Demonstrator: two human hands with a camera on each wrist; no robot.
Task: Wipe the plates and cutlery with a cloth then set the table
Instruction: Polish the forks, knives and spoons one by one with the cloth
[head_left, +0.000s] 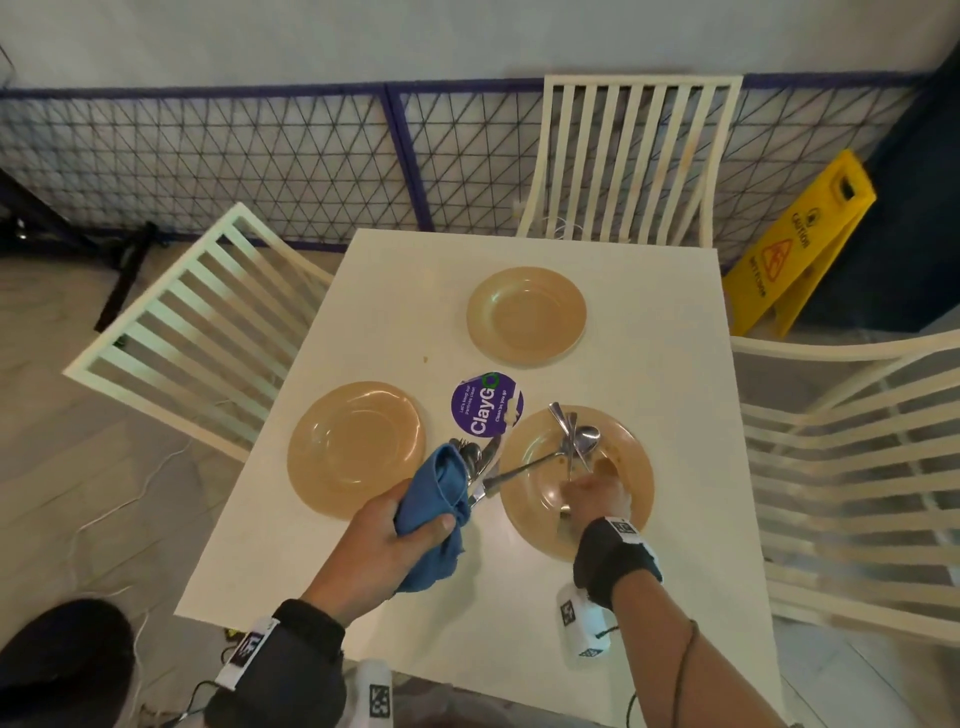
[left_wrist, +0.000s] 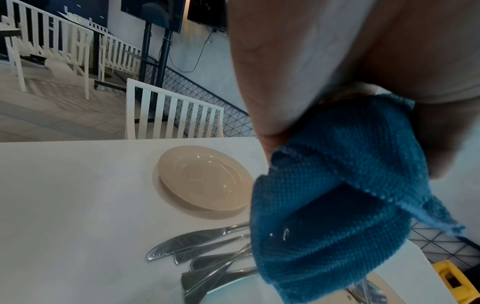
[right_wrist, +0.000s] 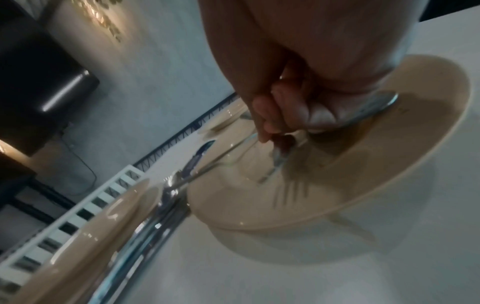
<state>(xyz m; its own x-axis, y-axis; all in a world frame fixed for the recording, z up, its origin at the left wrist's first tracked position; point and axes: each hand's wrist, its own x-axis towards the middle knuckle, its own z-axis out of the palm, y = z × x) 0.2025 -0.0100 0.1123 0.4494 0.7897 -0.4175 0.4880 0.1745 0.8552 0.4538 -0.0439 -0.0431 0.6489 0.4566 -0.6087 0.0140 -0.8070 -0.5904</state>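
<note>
Three tan plates stand on the white table: the far plate, the left plate and the right plate. My left hand grips a blue cloth wrapped round a bunch of cutlery. In the left wrist view the blue cloth hides the middles, and the cutlery handles stick out below it. My right hand is down in the right plate, fingers curled round loose cutlery lying there.
A round purple ClayGo sticker lies between the plates. White slatted chairs stand at the left, far side and right. A yellow caution sign and a wire fence are beyond the table.
</note>
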